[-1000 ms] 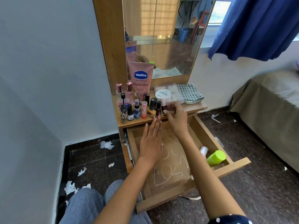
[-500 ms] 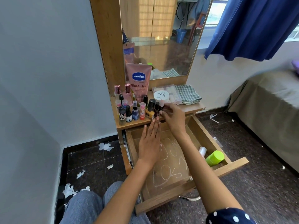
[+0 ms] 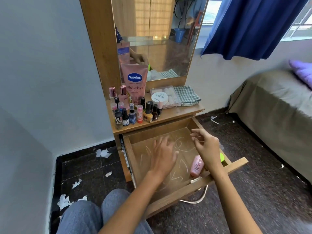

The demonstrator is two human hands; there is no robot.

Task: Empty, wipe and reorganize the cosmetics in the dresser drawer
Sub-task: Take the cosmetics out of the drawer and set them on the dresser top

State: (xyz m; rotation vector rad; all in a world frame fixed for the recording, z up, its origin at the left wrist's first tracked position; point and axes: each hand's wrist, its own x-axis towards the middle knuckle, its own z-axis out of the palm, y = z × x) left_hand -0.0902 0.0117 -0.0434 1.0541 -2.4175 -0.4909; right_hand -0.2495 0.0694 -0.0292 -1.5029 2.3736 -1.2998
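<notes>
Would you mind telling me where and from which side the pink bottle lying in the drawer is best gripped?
Probably round its middle, from above: the pink bottle lies on its side near the drawer front, long sides exposed. The right hand, open just above it, seems best placed.

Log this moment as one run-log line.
left hand: open over drawer | right hand: open, empty | pink bottle: in drawer
</notes>
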